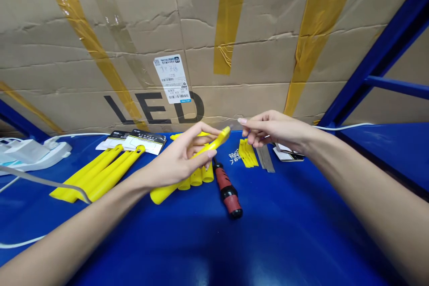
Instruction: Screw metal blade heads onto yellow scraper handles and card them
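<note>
My left hand point(187, 154) is closed round a yellow plastic handle point(164, 193), its angled head point(225, 135) pointing up and right between thumb and fingers. Close to that head is my right hand point(264, 129), fingertips bunched in a pinch; whatever may be between them is too small and blurred to name. A small greyish tip shows at the end of the head. Below the hands lies a red and black screwdriver point(229, 192). Loose small screws point(235, 156), flat yellow plastic pieces point(248, 153) and grey metal strips point(267, 158) lie beneath my right hand.
More yellow tubular handles point(196, 178) lie behind my left hand. Further left are yellow handles point(97, 174) with black and white cards point(144, 140). A white power strip point(50, 156) and cables sit at the left. A taped cardboard box point(201, 31) stands behind the blue table point(284, 232).
</note>
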A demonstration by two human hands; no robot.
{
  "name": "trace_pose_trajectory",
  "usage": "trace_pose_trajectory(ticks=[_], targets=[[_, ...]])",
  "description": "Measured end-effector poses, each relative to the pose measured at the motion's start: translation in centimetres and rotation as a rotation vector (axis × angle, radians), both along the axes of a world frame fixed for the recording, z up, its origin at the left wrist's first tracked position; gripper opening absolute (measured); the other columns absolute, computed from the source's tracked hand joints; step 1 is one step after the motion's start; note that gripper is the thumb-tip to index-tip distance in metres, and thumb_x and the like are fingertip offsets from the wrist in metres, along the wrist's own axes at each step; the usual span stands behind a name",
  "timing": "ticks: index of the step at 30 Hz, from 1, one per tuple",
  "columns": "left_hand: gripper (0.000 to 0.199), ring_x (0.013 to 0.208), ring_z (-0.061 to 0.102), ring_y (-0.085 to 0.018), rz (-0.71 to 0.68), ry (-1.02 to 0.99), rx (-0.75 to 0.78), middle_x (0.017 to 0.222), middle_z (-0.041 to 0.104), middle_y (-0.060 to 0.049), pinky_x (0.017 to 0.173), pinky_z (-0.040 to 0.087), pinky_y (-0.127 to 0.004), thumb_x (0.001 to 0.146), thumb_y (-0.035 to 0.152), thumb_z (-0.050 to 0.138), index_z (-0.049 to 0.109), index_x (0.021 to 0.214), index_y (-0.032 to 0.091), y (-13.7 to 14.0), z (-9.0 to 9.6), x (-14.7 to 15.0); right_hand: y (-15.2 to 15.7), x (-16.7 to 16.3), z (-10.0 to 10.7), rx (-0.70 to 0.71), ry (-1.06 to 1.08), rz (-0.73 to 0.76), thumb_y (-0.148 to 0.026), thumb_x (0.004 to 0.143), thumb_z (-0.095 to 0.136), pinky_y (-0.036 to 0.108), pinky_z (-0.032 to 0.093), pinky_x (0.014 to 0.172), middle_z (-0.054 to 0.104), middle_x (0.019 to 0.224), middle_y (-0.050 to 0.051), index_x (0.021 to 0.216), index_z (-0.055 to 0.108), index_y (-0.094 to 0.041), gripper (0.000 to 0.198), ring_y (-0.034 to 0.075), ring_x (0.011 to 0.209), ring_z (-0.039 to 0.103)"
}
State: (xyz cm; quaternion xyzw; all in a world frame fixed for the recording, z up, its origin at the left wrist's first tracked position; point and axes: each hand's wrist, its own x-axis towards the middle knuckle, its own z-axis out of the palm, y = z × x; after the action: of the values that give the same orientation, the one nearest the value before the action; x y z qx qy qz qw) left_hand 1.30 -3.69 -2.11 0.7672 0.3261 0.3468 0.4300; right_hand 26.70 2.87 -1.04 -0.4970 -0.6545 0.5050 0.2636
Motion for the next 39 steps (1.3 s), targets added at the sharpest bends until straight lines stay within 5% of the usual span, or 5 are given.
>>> trace_pose_trajectory(ticks=[3,6,14,26,39], targets=[[0.027,0.059,0.052,-0.010,-0.017,-0.246,-0.322,0.066,0.057,0.005,0.061,0.042,-0.023,0.093,0.023,0.063,0.046,0.115,0.024,0.3,-0.4,-0.8,0.2,0.1,-0.1,0.253,-0.261,0.141,-0.034,0.078,0.074,0.025,0.048,0.059,0.073,0.070,0.004,0.077,0.071,-0.018,0.016,0.015,0.063,0.065],[0.032,0.057,0.051,-0.009,0.014,-0.425,-0.502,0.068,0.058,0.002,0.057,0.039,-0.022,0.089,0.019,0.067,0.048,0.115,0.023,0.8,-0.9,-1.7,-0.2,-0.4,-0.4,0.502,-0.488,0.339,-0.016,0.075,0.068,0.025,0.046,0.065,0.075,0.078,0.001,0.081,0.072,-0.019,0.008,0.015,0.070,0.066],[0.035,0.057,0.052,-0.009,0.061,-0.543,-0.658,0.075,0.058,-0.002,0.055,0.039,-0.020,0.085,0.013,0.068,0.050,0.115,0.018,1.4,-1.8,-2.3,-1.4,-2.7,-2.3,0.742,-0.706,0.531,-0.012,0.076,0.061,0.026,0.032,0.061,0.071,0.078,0.000,0.082,0.069,-0.023,0.015,0.015,0.070,0.060],[0.037,0.058,0.053,-0.008,0.097,-0.566,-0.670,0.097,0.064,-0.008,0.055,0.041,-0.022,0.084,0.011,0.069,0.052,0.116,0.018,1.4,-1.9,-2.6,-1.2,-2.7,-3.0,0.718,-0.694,0.573,-0.007,0.075,0.058,0.024,0.031,0.061,0.067,0.074,0.000,0.084,0.068,-0.022,0.021,0.013,0.065,0.056],[0.039,0.059,0.052,-0.010,0.049,-0.467,-0.655,0.069,0.057,-0.001,0.058,0.041,-0.021,0.086,0.017,0.069,0.051,0.120,0.017,1.1,-1.9,-2.2,-1.1,-2.3,-2.6,0.703,-0.748,0.547,-0.006,0.074,0.059,0.025,0.032,0.061,0.068,0.076,0.000,0.084,0.068,-0.022,0.021,0.014,0.067,0.057]])
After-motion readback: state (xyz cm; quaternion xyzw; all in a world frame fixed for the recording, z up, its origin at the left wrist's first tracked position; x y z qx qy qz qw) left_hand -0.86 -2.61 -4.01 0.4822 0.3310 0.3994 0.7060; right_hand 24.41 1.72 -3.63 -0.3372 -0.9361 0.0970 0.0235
